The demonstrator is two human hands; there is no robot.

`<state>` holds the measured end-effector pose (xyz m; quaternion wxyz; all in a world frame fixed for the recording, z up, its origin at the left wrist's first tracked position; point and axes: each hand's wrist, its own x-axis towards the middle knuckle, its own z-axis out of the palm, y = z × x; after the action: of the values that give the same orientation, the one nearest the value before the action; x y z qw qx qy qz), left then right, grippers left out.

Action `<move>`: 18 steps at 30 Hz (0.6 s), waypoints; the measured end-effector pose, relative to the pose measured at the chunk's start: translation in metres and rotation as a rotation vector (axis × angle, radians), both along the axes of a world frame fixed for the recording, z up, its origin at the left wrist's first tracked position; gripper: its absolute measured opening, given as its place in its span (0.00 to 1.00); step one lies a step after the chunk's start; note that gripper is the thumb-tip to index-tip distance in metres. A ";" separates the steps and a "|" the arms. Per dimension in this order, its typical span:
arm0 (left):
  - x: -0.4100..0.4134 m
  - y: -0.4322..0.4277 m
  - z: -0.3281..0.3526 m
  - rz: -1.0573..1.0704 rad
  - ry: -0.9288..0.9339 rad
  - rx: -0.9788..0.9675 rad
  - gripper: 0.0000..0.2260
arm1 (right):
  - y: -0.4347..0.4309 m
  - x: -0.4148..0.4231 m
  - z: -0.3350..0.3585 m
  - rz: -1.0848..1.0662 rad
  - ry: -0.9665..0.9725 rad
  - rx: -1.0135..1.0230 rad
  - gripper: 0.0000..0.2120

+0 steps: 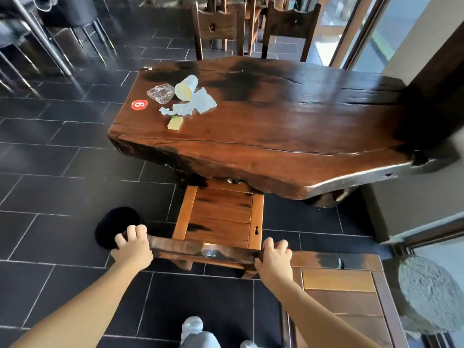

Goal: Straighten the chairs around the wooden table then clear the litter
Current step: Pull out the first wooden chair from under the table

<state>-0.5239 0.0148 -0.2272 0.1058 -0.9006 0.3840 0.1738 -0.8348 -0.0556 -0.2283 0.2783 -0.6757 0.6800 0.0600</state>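
Below wooden table [276, 136] near edge: left hand [133, 249] fingers [135, 231] curled over chair backrest [203, 250]; right hand [273, 259] fingers grasping same backrest.

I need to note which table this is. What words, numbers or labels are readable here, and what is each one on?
"6": white digit on a round red sticker on the wooden table; read from the far side it could be a 9.
No other text: the cup, the torn paper and the chair show no readable print.
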 end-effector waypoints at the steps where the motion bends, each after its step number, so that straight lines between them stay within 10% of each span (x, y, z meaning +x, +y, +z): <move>1: -0.002 -0.001 -0.002 -0.006 -0.035 -0.006 0.18 | -0.001 -0.001 0.000 -0.002 0.001 -0.001 0.21; 18: -0.024 -0.030 0.006 -0.076 0.027 0.088 0.24 | -0.046 -0.022 0.005 0.015 0.018 -0.020 0.17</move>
<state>-0.5482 -0.0149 -0.2209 0.1466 -0.8776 0.4111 0.1984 -0.8567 -0.1014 -0.2233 0.2651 -0.6830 0.6779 0.0613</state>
